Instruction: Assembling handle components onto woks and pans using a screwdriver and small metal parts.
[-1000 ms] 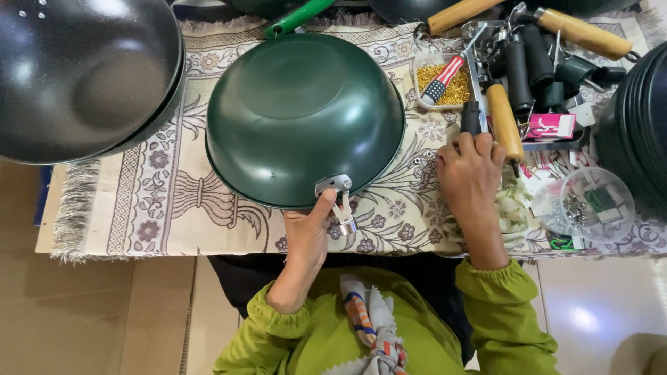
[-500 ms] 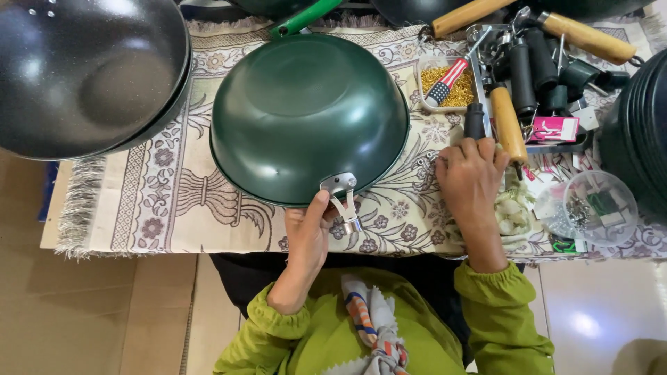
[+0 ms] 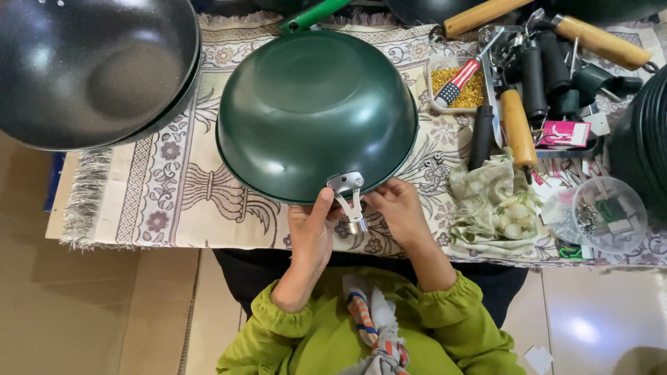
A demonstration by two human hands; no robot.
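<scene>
Green wok upside down, fills middle of surface, blocks way straight ahead. Both hands at its near rim, left hand and right hand either side of metal bracket.
Big black wok blocks far left.
Open cloth strip between two woks, room for hand.
Right side crowded: crumpled rag, wooden handles, clear round tub, black pan stack. Little room there.
</scene>
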